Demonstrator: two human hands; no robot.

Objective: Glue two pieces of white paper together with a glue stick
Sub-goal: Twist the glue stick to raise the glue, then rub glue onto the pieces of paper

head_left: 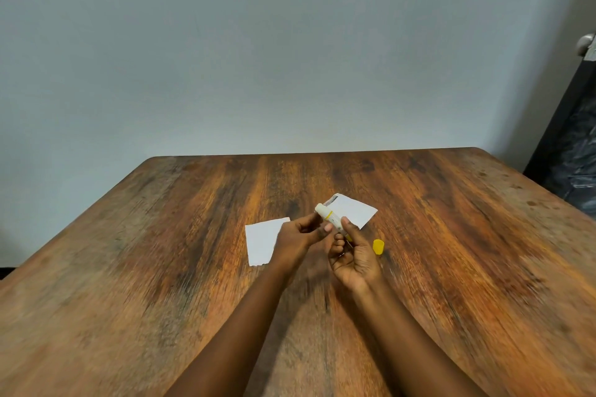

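Observation:
My right hand (353, 253) grips an uncapped white and yellow glue stick (329, 216), its tip tilted up and to the left above the table. My left hand (298, 240) is beside it with curled fingers, its fingertips at the stick's lower body. One white paper (259, 240) lies flat on the wooden table (161, 267), partly hidden under my left hand. A second white paper (353, 209) lies behind the glue stick. The yellow cap (378, 246) lies on the table just right of my right hand.
The table's far edge meets a plain grey wall (290, 42). A dark object (574, 155) stands off the table's right corner, with a round knob (585, 43) above it.

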